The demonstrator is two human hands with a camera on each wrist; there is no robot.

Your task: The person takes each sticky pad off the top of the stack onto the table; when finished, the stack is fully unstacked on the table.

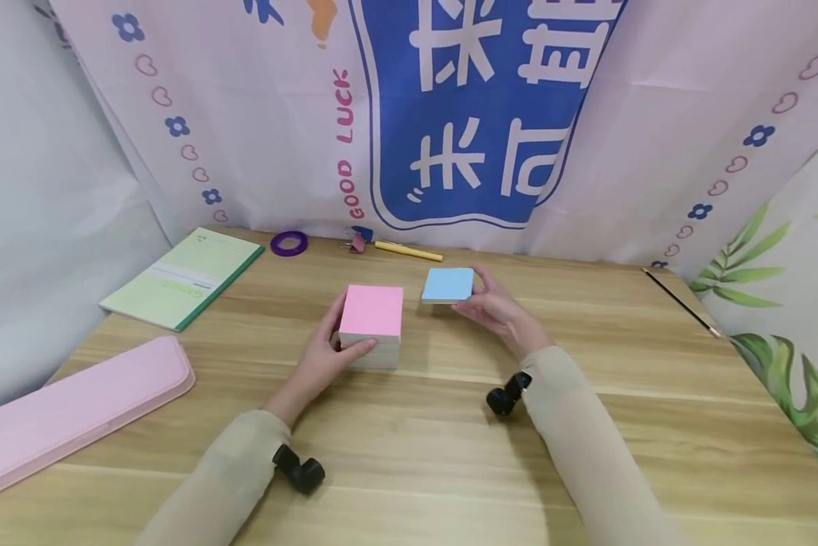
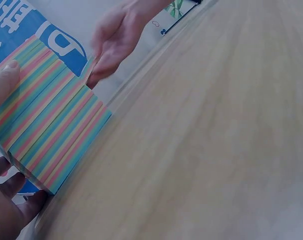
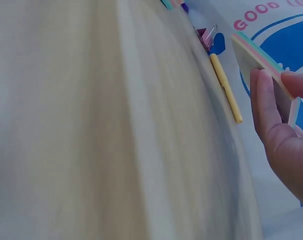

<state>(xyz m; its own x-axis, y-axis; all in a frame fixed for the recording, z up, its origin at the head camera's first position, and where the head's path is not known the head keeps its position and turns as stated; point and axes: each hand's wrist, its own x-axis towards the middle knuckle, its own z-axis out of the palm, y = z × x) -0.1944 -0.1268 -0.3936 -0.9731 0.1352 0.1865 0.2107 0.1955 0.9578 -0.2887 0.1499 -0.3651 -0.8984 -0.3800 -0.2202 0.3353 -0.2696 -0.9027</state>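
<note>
A tall block of sticky notes (image 1: 371, 311) with a pink top stands near the middle of the table. My left hand (image 1: 323, 362) grips it from the left, thumb on the near side and fingers round the far side. Seen from the left wrist, the side of the block (image 2: 51, 112) has pink, yellow, green and blue stripes. To its right, my right hand (image 1: 500, 309) pinches a thin, blue-topped pad of sticky notes (image 1: 448, 284). In the right wrist view this pad (image 3: 256, 52) is tilted and held above the table, thumb on one face and fingers beneath.
Along the back lie a purple tape ring (image 1: 289, 243), binder clips (image 1: 358, 239) and a yellow pen (image 1: 409, 251). A green notebook (image 1: 183, 277) and pink pencil case (image 1: 81, 413) lie left. A thin dark pencil or brush (image 1: 681, 302) is far right. A printed cloth (image 1: 265, 152) hangs behind.
</note>
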